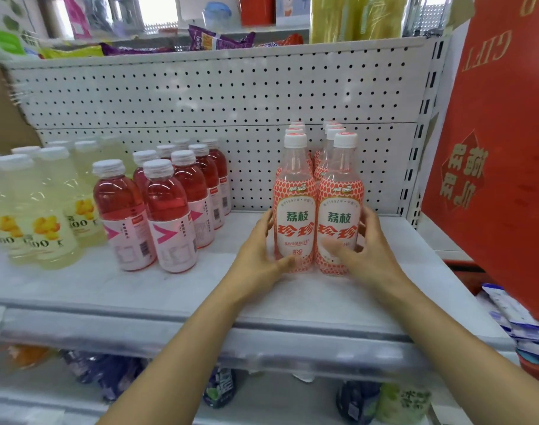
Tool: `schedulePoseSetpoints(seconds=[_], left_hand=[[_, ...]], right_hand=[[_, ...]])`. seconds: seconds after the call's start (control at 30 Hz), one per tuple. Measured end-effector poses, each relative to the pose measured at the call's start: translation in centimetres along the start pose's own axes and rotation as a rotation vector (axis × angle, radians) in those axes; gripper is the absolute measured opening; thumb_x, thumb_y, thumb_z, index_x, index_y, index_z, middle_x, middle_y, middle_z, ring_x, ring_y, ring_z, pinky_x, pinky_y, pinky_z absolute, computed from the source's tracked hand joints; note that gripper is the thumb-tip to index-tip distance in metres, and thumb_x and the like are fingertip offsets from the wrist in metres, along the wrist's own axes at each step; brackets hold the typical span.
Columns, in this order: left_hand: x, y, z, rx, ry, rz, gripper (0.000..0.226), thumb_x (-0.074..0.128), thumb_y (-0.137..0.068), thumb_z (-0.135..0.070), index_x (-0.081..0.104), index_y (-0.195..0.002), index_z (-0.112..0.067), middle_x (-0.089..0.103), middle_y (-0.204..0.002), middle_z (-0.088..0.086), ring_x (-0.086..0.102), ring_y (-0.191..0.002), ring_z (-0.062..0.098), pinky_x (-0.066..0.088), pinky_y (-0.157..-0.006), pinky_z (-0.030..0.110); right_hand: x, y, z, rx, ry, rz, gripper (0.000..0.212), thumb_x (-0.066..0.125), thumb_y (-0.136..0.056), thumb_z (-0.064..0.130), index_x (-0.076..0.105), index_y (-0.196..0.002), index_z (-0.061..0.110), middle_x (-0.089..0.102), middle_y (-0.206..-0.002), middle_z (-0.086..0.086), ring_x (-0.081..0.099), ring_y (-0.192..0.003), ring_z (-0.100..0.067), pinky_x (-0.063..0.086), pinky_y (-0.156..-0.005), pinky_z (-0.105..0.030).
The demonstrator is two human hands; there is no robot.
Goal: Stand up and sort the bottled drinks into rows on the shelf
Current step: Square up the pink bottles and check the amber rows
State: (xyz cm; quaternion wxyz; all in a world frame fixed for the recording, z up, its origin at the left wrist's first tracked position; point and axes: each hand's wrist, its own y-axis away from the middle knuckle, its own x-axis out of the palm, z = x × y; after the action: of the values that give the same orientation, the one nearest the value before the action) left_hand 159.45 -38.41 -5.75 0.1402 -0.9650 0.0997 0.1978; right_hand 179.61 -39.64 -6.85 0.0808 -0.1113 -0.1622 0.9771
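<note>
Left hand grips the left lychee bottle, thumb on its label. Right hand grips the right lychee bottle likewise. Both bottles stand upright, touching, heading 2 rows on the shelf, right side.

A red gift bag sits right of purple snack packets.

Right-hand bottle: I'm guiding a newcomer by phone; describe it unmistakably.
On the white pegboard shelf, two rows of clear red-dotted bottles stand right of the pink drinks. Yours is the right row's front bottle, the only one the right hand grips.
</note>
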Motion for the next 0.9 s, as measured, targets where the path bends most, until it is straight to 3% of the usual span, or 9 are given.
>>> schedulePoseSetpoints(seconds=[0.13,0.23,0.43,0.5,0.6,0.67,0.73,0.83,0.9], left_hand=[[-2.3,3.1,0.2,-0.004,-0.121,-0.117,0.090,0.076,-0.086,-0.031,0.019,-0.156,-0.033,0.033,-0.158,-0.010,0.037,-0.140,0.014,0.033,-0.117,0.042],[-4.9,4.6,0.9,0.056,-0.183,-0.143,0.082,0.073,-0.088,-0.032,0.025,-0.154,-0.032,0.040,-0.152,-0.013,0.040,-0.134,0.008,0.034,-0.115,0.038],[-10.7,5.9,3.4,0.339,-0.283,-0.293,0.057,0.073,-0.089,-0.017,0.047,-0.138,-0.027,0.054,-0.133,-0.012,0.050,-0.123,0.002,0.044,-0.108,0.032],[-13.2,6.0,4.6,0.504,-0.394,-0.492,0.056,0.073,-0.086,-0.006,0.050,-0.136,-0.014,0.051,-0.135,-0.001,0.045,-0.129,0.010,0.035,-0.114,0.032],[-17.8,5.2,7.0,0.513,-0.409,-0.647,0.076,0.074,-0.084,-0.004,0.033,-0.148,-0.012,0.034,-0.149,0.010,0.027,-0.143,0.018,0.018,-0.122,0.030],[-20.8,4.2,8.2,0.355,-0.336,-0.536,0.099,0.080,-0.082,-0.015,0.014,-0.155,-0.019,0.022,-0.157,0.005,0.019,-0.148,0.016,0.016,-0.123,0.031],[-23.0,2.9,8.9,0.202,-0.169,-0.293,0.116,0.085,-0.076,-0.012,0.002,-0.157,-0.023,0.029,-0.155,-0.003,0.031,-0.141,-0.004,0.027,-0.114,0.017],[-25.0,0.2,10.2,0.106,0.051,0.004,0.118,0.079,-0.070,0.015,0.011,-0.155,-0.030,0.059,-0.133,-0.007,0.060,-0.108,-0.012,0.047,-0.080,0.004],[-25.3,-1.3,11.2,0.091,0.104,0.090,0.117,0.078,-0.069,0.018,0.015,-0.155,-0.031,0.064,-0.127,-0.007,0.064,-0.107,-0.004,0.050,-0.076,0.007]], right_hand=[[0.5,0.7,1.3,-0.167,0.190,-0.241,0.080,0.062,-0.085,0.057,0.024,-0.150,0.029,0.033,-0.150,0.008,0.035,-0.138,-0.012,0.039,-0.111,-0.048],[2.4,1.5,2.7,-0.314,0.225,-0.377,0.064,0.055,-0.089,0.046,0.031,-0.145,0.025,0.034,-0.137,0.012,0.035,-0.136,-0.013,0.039,-0.111,-0.047],[9.8,2.3,6.1,-0.729,0.439,-0.462,0.055,0.061,-0.088,0.013,0.042,-0.139,0.006,0.039,-0.145,-0.011,0.032,-0.137,-0.021,0.029,-0.116,-0.045],[13.0,2.3,6.8,-0.700,0.383,-0.354,0.057,0.063,-0.087,0.013,0.041,-0.140,0.007,0.043,-0.141,-0.009,0.039,-0.134,-0.021,0.032,-0.115,-0.043],[18.3,1.8,7.5,-0.383,0.277,-0.110,0.067,0.068,-0.089,0.032,0.033,-0.146,0.023,0.038,-0.141,0.010,0.040,-0.134,-0.010,0.035,-0.114,-0.038],[21.4,1.0,7.2,-0.185,0.271,0.015,0.087,0.074,-0.084,0.043,0.021,-0.151,0.030,0.029,-0.151,0.014,0.033,-0.139,-0.007,0.032,-0.116,-0.037],[23.7,0.1,6.7,-0.074,0.233,0.091,0.103,0.079,-0.075,0.048,0.014,-0.154,0.034,0.025,-0.157,0.012,0.033,-0.141,-0.009,0.032,-0.117,-0.041],[25.5,-0.9,6.0,0.000,0.153,0.101,0.103,0.078,-0.061,0.047,0.022,-0.147,0.042,0.043,-0.145,0.008,0.047,-0.130,-0.007,0.041,-0.111,-0.041],[26.1,-1.2,5.7,0.017,0.150,0.088,0.097,0.078,-0.057,0.040,0.030,-0.142,0.041,0.050,-0.136,0.009,0.054,-0.123,-0.005,0.045,-0.107,-0.040]])
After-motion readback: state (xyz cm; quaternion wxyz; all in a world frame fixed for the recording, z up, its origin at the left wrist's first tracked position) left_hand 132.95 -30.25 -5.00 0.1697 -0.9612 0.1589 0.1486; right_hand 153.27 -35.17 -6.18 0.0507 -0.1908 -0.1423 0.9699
